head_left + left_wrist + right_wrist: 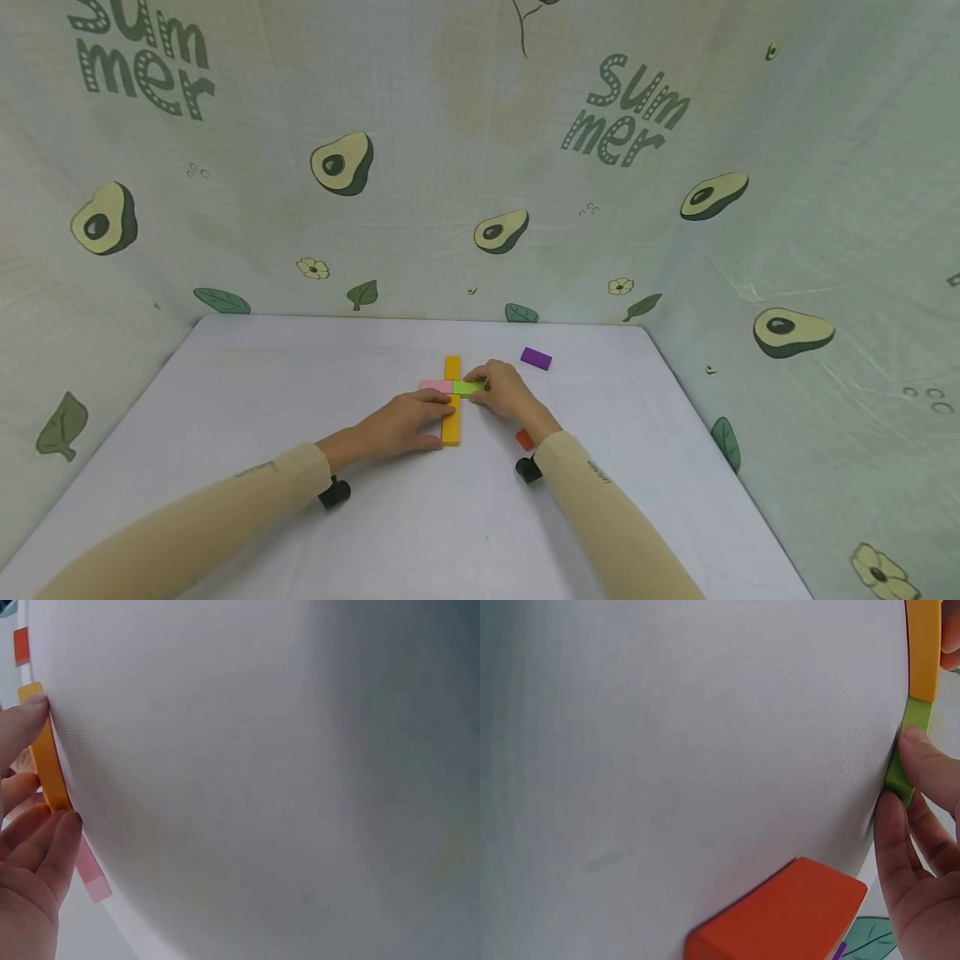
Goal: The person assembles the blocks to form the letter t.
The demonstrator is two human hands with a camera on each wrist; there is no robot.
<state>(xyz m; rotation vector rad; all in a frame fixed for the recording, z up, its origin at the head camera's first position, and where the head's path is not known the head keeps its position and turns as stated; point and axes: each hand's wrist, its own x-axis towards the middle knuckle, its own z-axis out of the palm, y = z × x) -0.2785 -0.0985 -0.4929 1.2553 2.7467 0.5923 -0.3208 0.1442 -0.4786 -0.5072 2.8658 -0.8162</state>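
Observation:
Flat blocks lie together in a cross shape on the white table. The near arm is a long yellow block, and my left hand grips it lengthwise, thumb at the near end and fingertips at the far end. Between the thumb and fingers of my right hand is a green block, pinched at the cross's right arm. Its inner end sits against the others at the centre. A pink block forms the left arm, partly behind my left fingers. Another yellow block points away at the top.
Beyond my right hand lies a purple block. A red block rests by my right wrist, partly covered by it in the head view. The white table meets a printed cloth backdrop at the back and sides.

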